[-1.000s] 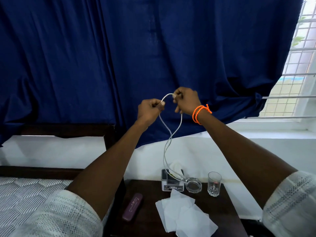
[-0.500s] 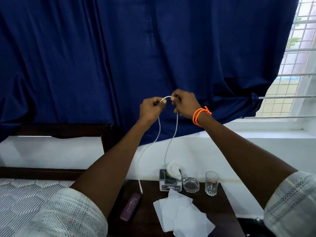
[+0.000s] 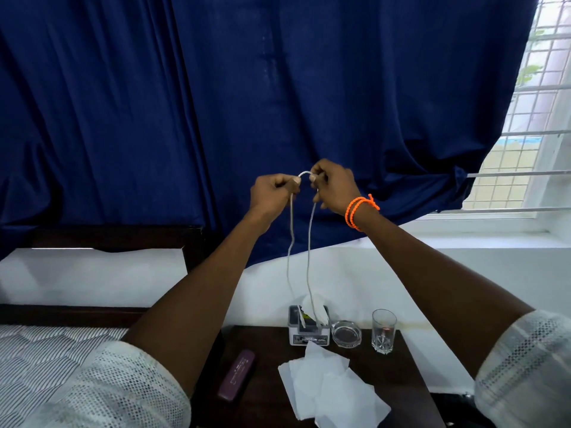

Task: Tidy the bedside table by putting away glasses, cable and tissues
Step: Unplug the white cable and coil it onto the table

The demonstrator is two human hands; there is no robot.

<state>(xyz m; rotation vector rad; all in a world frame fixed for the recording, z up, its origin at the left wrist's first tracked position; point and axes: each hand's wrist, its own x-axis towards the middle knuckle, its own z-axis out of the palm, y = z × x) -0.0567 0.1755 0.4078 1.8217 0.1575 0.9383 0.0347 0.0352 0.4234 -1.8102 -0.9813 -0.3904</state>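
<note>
- Cable (image 3: 310, 242): white, held up high in front of the curtain (image 3: 278, 103), folded over at the top into a short arch between the two hands. Two strands hang side by side, close but apart, down to the tissue box (image 3: 308, 330); their lower ends are hard to follow against it.
- Left hand (image 3: 272, 193): fingers curled, thumb pinching the cable at the left end of the arch.
- Right hand (image 3: 335, 185): fingers curled, pinching the cable at the right end of the arch; orange band (image 3: 358, 210) at the wrist.
- Step in hand, by my reading: doubling the cable into a bundle before stowing. Only one fold shows; coiling looks barely begun.
- Tissues (image 3: 330, 390): loose white sheets lie crumpled on the front of the table (image 3: 401, 366), just in front of the box. Not yet put away.
- Glasses: none seen loose. A purple case (image 3: 236, 378) lies shut at the table's left edge; whether the glasses are inside cannot be told.
- Also on the table: an ashtray (image 3: 346, 334) just right of the box, a tumbler (image 3: 383, 331) right of that.
- Bed (image 3: 46, 350) with striped cover sits left of the table.
- Estimate: cable under way, tissues left, glasses uncertain.
</note>
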